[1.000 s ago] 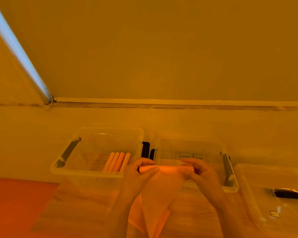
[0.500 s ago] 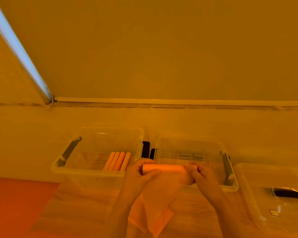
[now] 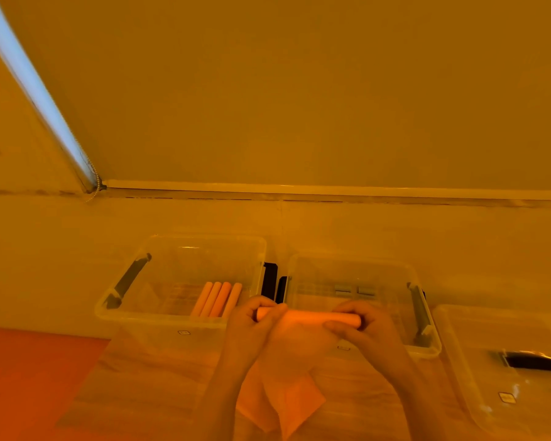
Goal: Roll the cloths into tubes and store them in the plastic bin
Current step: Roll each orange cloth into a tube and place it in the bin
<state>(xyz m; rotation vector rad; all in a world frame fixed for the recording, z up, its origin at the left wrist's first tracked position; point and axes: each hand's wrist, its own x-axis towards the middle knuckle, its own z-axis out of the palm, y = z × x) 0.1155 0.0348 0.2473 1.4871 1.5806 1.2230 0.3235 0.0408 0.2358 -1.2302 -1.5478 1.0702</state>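
My left hand (image 3: 252, 323) and right hand (image 3: 366, 326) each pinch one end of the orange cloth (image 3: 306, 319), keeping its tube tight. Its unrolled tail hangs below; the bin with four rolls (image 3: 217, 299) waits just beyond my left hand.

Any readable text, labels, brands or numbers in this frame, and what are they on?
No text here can be read.
Left bin: small sticker on the front wall, too small to read.
Middle bin: small sticker on the front, blurred.
Lid at right: small sticker, too blurred to read.
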